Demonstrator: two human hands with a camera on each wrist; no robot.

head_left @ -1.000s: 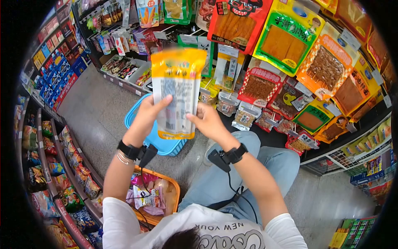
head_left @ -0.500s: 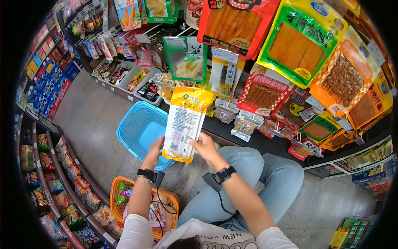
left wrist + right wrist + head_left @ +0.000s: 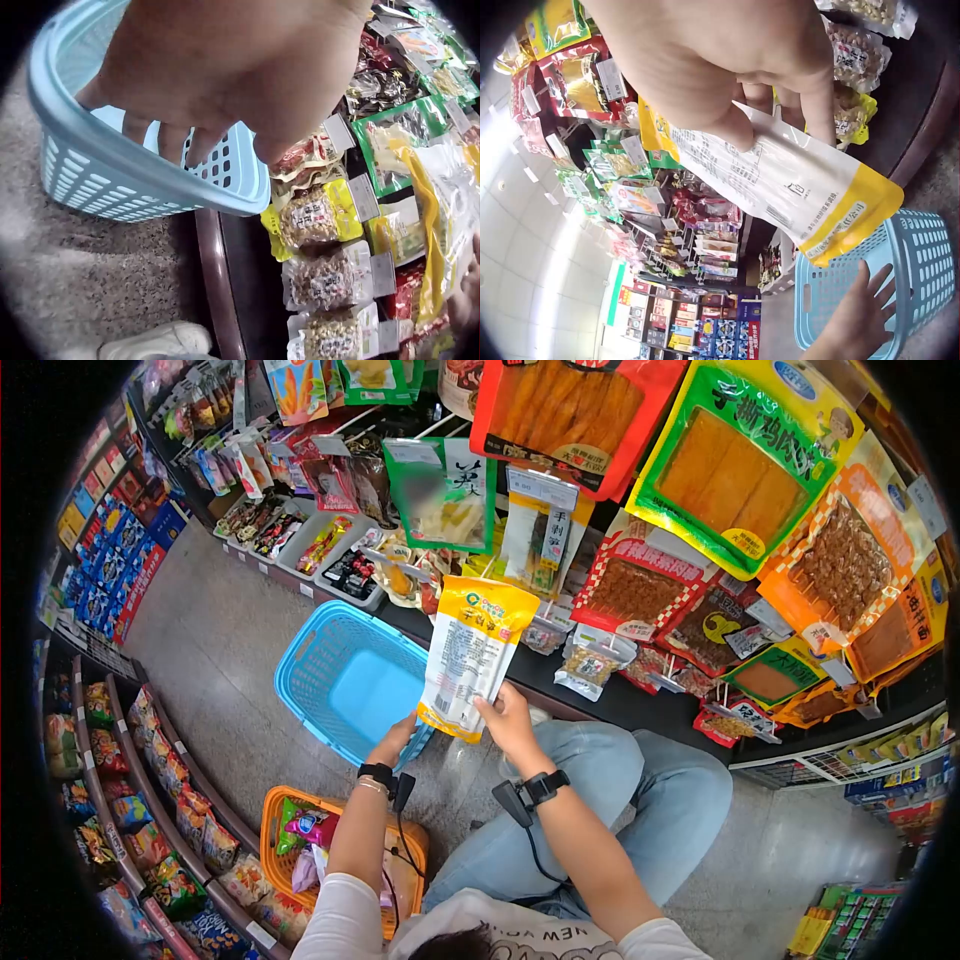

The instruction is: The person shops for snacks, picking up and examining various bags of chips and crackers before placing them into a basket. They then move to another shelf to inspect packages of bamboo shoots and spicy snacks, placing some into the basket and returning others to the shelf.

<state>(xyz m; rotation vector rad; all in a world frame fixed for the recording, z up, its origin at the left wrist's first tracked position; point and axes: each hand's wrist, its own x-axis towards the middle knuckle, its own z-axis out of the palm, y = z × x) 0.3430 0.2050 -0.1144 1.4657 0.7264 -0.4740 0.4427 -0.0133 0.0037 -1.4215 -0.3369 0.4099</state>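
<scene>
My right hand [image 3: 512, 722] pinches a yellow-and-white food pouch [image 3: 468, 655] by its lower right edge, thumb on the printed side. The pouch tilts over the right side of the blue basket [image 3: 300, 645]. In the right wrist view the pouch [image 3: 795, 176] slants down across the frame, its yellow end overlapping the basket rim [image 3: 804, 300]. Apart from the pouch, my left hand [image 3: 393, 742] hovers at the basket's near corner. Its fingers are spread and hold nothing, as the right wrist view shows of this left hand [image 3: 859, 311].
An orange basket [image 3: 270, 850] with several snack bags stands on the floor at the lower left. Ahead, a rack carries hanging packs, among them a green-and-white pouch [image 3: 440, 495] and a green-and-yellow one [image 3: 735, 470]. Snack shelves [image 3: 160, 810] line the left side.
The pouch has come down and to the right, beside the blue basket, in my right hand. My left hand, which gripped its left side, has let go and moved lower.
</scene>
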